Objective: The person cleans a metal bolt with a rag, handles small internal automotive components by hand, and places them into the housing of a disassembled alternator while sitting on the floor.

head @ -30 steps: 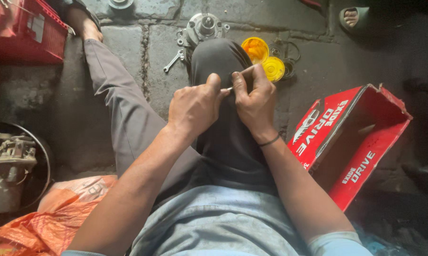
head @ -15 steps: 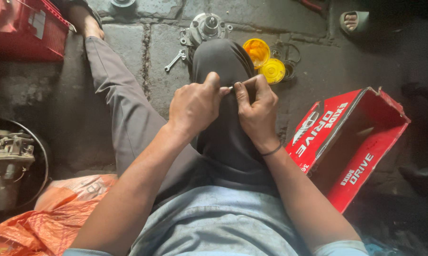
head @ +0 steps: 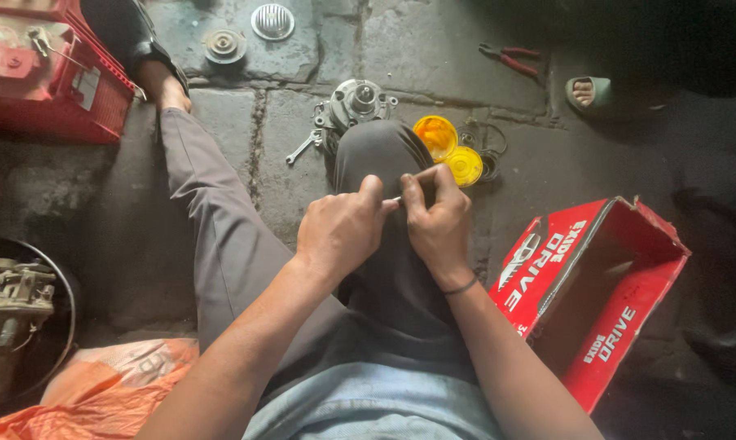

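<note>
So the person's sitting on the stone floor with one knee up, and both hands meet right on top of that knee. The left hand (head: 345, 232) and right hand (head: 439, 220) are both pinched shut on a thin little pale metal pin or wire piece (head: 396, 199), thumbs and fingertips nearly touching each other. Only a sliver of it shows between the fingers, so I can't tell exactly what it is.

My guess is it's light, stiff, and easy to drop. Something that small wants a fingertip pinch at each end, which is what's happening, and the knee gives a steady rest. If it's greasy it could slip easily.

Just past the knee on the floor there's a grey cast-metal round housing (head: 353, 104) with a small silver spanner (head: 303, 148) beside it, and two amber round plastic lenses (head: 449, 151) close by. An open red cardboard box (head: 596, 293) lies on its side to the person's right, red-handled pliers (head: 510, 59) farther off, and an orange plastic bag (head: 99, 391) near the left.
</note>
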